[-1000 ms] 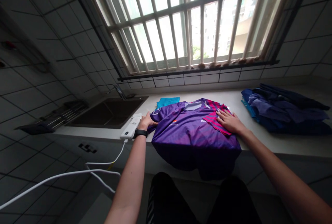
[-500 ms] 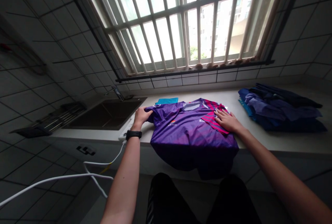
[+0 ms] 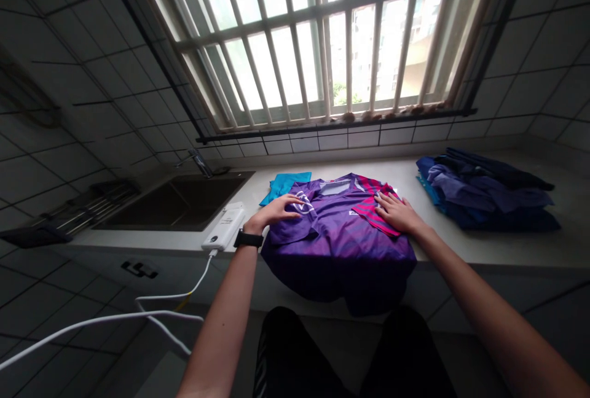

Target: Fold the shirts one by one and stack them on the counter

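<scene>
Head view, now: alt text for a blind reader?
A purple shirt lies on a counter, sleeves folded inward, lower part hanging over the front edge. The right hand rests on the pink-striped sleeve; the left hand is at the other. Dark sink left, clothes pile right.

Shirt [image 3: 341, 235], clothes pile [image 3: 488, 198] on counter [image 3: 391, 169]

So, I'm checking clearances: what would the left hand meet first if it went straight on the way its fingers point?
Most likely the purple shirt: the left hand spreads its fingers over the folded purple sleeve, pointing across toward the pink striped sleeve. Whether they touch it is unclear.
</scene>
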The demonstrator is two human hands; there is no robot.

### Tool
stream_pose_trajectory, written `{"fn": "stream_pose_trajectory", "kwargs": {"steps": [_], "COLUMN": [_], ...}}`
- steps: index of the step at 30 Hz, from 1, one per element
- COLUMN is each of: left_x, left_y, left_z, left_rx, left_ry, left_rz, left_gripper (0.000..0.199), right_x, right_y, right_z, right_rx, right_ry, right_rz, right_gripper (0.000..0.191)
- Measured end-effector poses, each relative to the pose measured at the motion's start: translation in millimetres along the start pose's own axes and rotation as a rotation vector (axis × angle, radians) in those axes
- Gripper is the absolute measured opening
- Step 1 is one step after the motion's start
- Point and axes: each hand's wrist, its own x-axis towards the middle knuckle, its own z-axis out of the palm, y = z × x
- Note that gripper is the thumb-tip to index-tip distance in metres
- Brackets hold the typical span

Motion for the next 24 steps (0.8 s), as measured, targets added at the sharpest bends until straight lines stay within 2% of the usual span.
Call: {"fn": "stream_pose_trajectory", "kwargs": {"steps": [2,4,7,9,11,15,19,21,24], "left_x": [3,7,11,16,22,36,43,44,45], "left_y": [-6,-12,-18,-20,-19,-18,-19,-21,-24], "left_z": [15.0,28.8,42.0,45.1,46.0,51.6,62.4,64.9,63.3], "left_rx": [0.111,0.206,0.286,0.317,0.342,0.364,0.365,0.361,0.326], "left_ry": [-0.061,-0.061,0.117,0.256,0.348,0.419,0.448,0.475,0.512], "left_rz": [-0.011,-0.063,-0.099,-0.133,-0.183,-0.263,-0.251,-0.227,-0.184], "left_gripper": [0.036,0.032,0.035,0.037,0.038,0.05,0.05,0.046,0.041], "right_x": [0,-1,-2,-3,-2,5,24,36,51], "right_y": [0,-1,-3,-5,-7,-8,-6,-8,-15], "right_z": [-1,-2,-5,-7,-7,-16,-39,-48,-47], "right_rx": [-0.002,-0.006,-0.013,-0.015,-0.016,-0.005,0.085,0.143,0.151], "right_ry": [-0.005,-0.011,-0.022,-0.035,-0.053,-0.104,-0.153,-0.086,0.177], "right_rz": [0.011,0.016,0.008,0.013,0.031,0.059,0.05,0.102,0.272], "right_gripper": [0.063,0.063,0.064,0.064,0.064,0.064,0.056,0.055,0.047]}}
